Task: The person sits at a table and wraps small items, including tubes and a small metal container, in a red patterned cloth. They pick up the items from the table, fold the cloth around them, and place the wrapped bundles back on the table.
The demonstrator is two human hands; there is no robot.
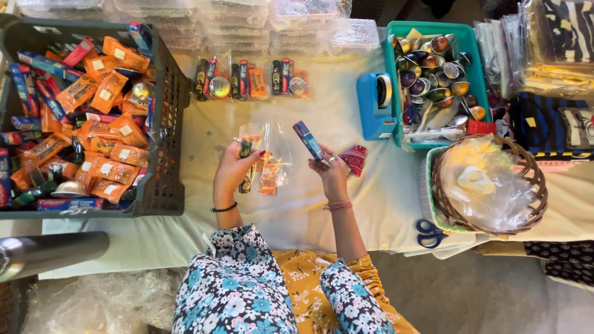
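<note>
- The counter point(322, 204), under a pale cloth, carries one dark crate point(162, 179) heaped with orange packets at the left.
- One teal tray point(470, 46) of shiny cups, one wicker basket point(489, 185) and one blue tape dispenser point(376, 105) stand at the right.
- Two filled packs point(250, 80) lie beyond the hands.
- The left hand point(234, 170), wrist bent up, has its grip closed on one clear bag point(267, 162), just above the counter.
- The right hand point(333, 173), raised, has its grip clamped on one blue box point(307, 140).
</note>
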